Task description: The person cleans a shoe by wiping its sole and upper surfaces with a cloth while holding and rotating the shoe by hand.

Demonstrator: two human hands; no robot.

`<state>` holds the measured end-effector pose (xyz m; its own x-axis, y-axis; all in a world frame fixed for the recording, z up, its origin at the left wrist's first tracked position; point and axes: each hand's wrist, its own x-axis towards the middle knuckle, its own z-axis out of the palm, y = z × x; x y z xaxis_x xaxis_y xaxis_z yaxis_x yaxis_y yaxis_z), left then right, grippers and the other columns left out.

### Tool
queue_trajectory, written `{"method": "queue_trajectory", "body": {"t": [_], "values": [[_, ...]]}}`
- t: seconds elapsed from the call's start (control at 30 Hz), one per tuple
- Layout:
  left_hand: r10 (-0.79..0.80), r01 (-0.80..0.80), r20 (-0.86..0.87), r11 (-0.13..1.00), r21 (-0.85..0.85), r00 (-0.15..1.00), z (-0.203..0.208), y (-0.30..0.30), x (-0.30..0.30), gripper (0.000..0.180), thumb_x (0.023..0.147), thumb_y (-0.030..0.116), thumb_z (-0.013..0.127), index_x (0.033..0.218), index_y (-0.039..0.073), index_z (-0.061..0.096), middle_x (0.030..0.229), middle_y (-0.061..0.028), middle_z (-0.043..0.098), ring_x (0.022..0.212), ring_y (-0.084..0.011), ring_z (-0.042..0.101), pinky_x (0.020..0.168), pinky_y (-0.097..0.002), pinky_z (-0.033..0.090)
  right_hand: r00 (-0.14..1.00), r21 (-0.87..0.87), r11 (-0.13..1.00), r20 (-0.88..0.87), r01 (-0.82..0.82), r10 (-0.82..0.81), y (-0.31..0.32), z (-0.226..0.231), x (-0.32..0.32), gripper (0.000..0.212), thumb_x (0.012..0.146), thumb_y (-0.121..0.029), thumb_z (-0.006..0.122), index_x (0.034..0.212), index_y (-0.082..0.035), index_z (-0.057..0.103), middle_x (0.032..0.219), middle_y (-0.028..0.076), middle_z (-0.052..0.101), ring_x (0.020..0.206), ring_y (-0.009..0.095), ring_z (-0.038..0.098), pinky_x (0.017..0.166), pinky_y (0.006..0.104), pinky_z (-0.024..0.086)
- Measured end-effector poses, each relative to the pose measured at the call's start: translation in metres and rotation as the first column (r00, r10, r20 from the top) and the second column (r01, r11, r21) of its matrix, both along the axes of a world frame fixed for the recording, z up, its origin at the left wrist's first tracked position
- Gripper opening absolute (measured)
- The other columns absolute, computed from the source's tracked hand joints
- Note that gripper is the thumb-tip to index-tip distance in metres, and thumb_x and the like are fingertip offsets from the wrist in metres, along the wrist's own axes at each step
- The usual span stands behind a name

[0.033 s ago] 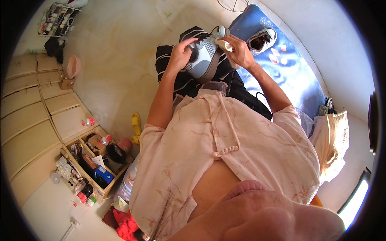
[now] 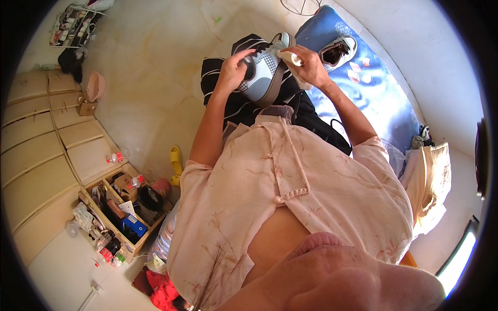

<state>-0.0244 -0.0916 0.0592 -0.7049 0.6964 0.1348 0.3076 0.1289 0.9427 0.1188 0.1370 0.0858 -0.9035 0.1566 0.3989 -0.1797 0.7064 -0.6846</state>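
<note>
A grey, white and blue checked sneaker (image 2: 265, 70) with black laces is tilted over my lap, its thick sole facing right. My left hand (image 2: 233, 72) grips it at the ankle opening, thumb and forefinger reaching along the laces. In my right hand (image 2: 311, 67) is a folded white cloth or wipe (image 2: 289, 57), held against or very close to the sole edge near the toe; exact contact is hard to see. The matching sneaker (image 2: 351, 46) lies on the blue bedding (image 2: 391, 98) to the right, beyond my right hand.
Black striped fabric (image 2: 211, 72) covers my legs. At left stand a pale cabinet (image 2: 36, 150) and an open drawer (image 2: 135, 251) full of small items. Yellow slippers (image 2: 176, 160) lie on the floor. Beige cloth (image 2: 433, 176) hangs at right, and a wire rack (image 2: 78, 26) stands far left.
My right hand and the white cloth have shifted very slightly. My left hand keeps the sneaker in the same place.
</note>
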Motion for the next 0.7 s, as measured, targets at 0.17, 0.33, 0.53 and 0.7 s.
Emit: {"method": "queue_trajectory", "body": {"t": [0.17,0.33,0.53,0.7], "values": [[-0.040,0.037,-0.076,0.998,-0.043,0.996,0.008,0.000,0.007,0.053,0.087,-0.010,0.044,0.133,0.005,0.067,0.125,-0.0104,0.073,0.102,-0.0139,0.067,0.089,-0.0266,0.050,0.978,-0.026,0.980,-0.069,0.197,-0.198,0.033,-0.013,-0.020,0.031,0.091,-0.020,0.076,0.113,0.000,0.070,0.099,0.022,0.072,0.086,0.037,0.073,0.077,0.0410,0.057],[0.000,-0.003,-0.035,0.995,-0.098,0.999,0.006,-0.009,0.011,0.050,0.086,-0.008,0.044,0.128,0.005,0.069,0.121,-0.0187,0.073,0.103,-0.0226,0.070,0.094,-0.0290,0.051,0.996,0.091,0.993,-0.055,0.075,-0.070,0.008,-0.011,-0.011,0.030,0.086,-0.009,0.075,0.113,0.002,0.070,0.100,0.022,0.071,0.091,0.042,0.071,0.080,0.0417,0.056],[0.026,-0.027,-0.016,1.000,-0.010,1.000,0.005,-0.014,0.012,0.048,0.087,-0.008,0.045,0.128,0.001,0.068,0.122,-0.0185,0.073,0.107,-0.0215,0.070,0.095,-0.0284,0.050,0.990,-0.104,0.991,0.107,-0.078,0.089,-0.005,0.012,0.006,0.029,0.092,-0.016,0.074,0.115,0.000,0.070,0.098,0.017,0.074,0.086,0.027,0.073,0.076,0.0365,0.057],[-0.013,0.011,-0.055,0.999,-0.045,0.998,0.003,-0.008,0.020,0.045,0.088,-0.007,0.046,0.126,0.001,0.068,0.122,-0.0193,0.072,0.111,-0.0269,0.071,0.097,-0.0307,0.051,0.970,-0.542,0.823,0.239,0.167,-0.040,0.048,-0.005,-0.027,0.035,0.100,-0.031,0.066,0.117,0.000,0.069,0.092,0.010,0.074,0.079,0.016,0.069,0.074,0.0328,0.056]]}}
